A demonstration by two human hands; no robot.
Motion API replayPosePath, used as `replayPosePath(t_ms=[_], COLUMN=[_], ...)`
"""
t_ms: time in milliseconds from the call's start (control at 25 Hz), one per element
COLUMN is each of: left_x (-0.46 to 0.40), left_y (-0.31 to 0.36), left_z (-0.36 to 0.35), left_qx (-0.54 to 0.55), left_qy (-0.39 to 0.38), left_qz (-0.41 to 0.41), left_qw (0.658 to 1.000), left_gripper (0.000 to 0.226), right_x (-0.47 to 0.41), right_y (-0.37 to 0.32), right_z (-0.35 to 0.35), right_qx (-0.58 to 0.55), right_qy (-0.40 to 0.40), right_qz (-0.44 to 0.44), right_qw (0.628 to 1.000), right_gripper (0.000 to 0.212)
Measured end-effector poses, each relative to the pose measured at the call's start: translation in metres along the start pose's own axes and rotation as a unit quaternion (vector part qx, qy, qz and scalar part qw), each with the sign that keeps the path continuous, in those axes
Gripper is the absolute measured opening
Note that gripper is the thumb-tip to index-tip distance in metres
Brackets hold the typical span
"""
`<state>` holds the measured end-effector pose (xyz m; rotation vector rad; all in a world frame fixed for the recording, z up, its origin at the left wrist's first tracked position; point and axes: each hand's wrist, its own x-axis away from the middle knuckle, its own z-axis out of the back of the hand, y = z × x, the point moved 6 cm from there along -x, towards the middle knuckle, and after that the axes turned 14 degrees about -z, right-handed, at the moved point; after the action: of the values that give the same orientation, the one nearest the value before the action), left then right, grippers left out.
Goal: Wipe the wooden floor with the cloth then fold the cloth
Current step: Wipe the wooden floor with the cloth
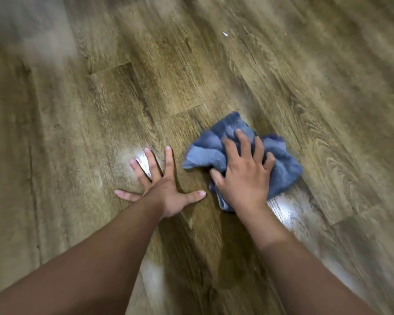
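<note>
Wiping was the step in hand, as far as I could judge: your right hand point(242, 176) pressed down on the blue cloth point(216, 146), its fingers spread and curled into the bunched fabric, so the grip held the cloth firmly against the wooden floor point(168, 87). The cloth lay crumpled rather than flat, spilling out past your fingers on the far side and toward your left hand, which probably gave you a thicker pad to push with. Your left hand point(166, 192) rested just beside the cloth, not touching it, palm down with fingers straight and splayed wide; it held nothing and seemed placed there to prop your weight while you leaned over. Pale glare showed on the boards near the cloth, close to your right wrist and under your left fingers; whether that was wet sheen or only reflected light, I cannot tell. A small white speck point(225, 34) lay well beyond the cloth. Folding was not yet begun.
</note>
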<state>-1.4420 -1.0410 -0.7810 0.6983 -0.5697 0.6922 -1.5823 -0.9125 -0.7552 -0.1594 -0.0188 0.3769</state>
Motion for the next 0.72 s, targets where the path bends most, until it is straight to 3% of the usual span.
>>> replayPosePath(t_ms=[240, 280, 360, 440, 480, 720], left_x=[0.001, 0.004, 0.011, 0.026, 0.031, 0.021], left_y=[0.003, 0.002, -0.014, -0.044, -0.060, -0.072], left_z=[0.000, 0.003, 0.024, 0.041, 0.041, 0.034], left_qx=[0.018, 0.019, -0.036, -0.068, -0.081, -0.127], left_qy=[0.010, 0.034, 0.188, 0.348, 0.385, 0.415], left_qz=[-0.007, -0.008, -0.048, -0.084, -0.092, -0.103], left_qw=[1.000, 0.999, 0.980, 0.931, 0.915, 0.895], left_gripper=[0.128, 0.119, 0.074, 0.059, 0.055, 0.045], right_x=[0.125, 0.130, 0.128, 0.126, 0.127, 0.067], right_y=[0.053, 0.054, 0.056, 0.056, 0.055, 0.011], right_z=[0.002, 0.004, 0.007, 0.007, 0.005, 0.003], right_qx=[0.035, 0.039, 0.039, 0.043, 0.043, 0.033], right_qy=[-0.024, -0.034, -0.040, -0.034, -0.031, -0.001], right_qz=[-0.062, -0.061, -0.057, -0.055, -0.053, 0.015], right_qw=[0.997, 0.997, 0.997, 0.997, 0.997, 0.999], right_gripper=[0.082, 0.082, 0.079, 0.077, 0.077, 0.076])
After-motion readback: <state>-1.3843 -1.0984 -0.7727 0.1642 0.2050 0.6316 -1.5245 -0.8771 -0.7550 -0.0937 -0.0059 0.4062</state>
